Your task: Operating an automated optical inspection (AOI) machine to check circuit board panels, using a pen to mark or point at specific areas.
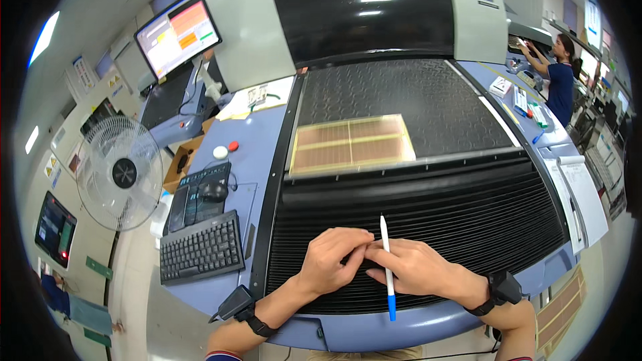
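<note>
Both hands meet over the black ribbed front cover (414, 190) of a large machine. My right hand (421, 267) is closed round a slim white marker pen (385, 254); its dark tip points away from me and its blue end towards me. Fingers curled, my left hand (334, 259) touches the fingertips of the right; whatever it may pinch is hidden. Beyond them, a rectangular copper-coloured circuit board panel (328, 139) with yellowish borders lies flat on the left front of the dark textured machine bed (441, 107).
Left of the bed are a keyboard (202, 247), a mouse (214, 191), red (233, 146) and white (220, 153) buttons, a monitor (178, 35) and a fan (124, 172). A notepad (583, 190) and a pen (539, 136) lie right. Further back right, a person (560, 80) works.
</note>
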`<state>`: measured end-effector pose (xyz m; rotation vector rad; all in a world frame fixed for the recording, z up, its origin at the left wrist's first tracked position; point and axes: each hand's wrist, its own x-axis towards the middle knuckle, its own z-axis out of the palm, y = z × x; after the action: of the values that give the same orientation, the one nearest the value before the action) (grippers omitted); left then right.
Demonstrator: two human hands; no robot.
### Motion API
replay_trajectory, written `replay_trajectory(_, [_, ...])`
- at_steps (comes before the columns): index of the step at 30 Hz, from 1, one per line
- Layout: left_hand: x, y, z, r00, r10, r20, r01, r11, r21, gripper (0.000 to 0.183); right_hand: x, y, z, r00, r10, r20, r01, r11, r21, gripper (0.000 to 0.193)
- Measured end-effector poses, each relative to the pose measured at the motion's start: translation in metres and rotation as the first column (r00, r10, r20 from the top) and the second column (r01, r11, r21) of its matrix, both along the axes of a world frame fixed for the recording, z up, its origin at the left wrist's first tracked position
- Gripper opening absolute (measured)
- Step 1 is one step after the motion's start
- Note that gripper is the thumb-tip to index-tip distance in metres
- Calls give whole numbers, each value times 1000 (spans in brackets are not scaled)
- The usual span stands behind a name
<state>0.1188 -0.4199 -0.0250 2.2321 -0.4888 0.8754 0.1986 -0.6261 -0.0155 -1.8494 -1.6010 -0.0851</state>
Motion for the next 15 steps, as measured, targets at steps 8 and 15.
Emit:
replay_trajectory(8, [-10, 9, -3, 987, -114, -118, 100, 988, -118, 19, 0, 1, 8, 1000, -3, -23, 5, 997, 73, 37])
replay_trajectory(15, [-15, 2, -1, 979, -131, -155, 105, 981, -163, 19, -1, -2, 6, 998, -10, -57, 9, 1000, -23, 39])
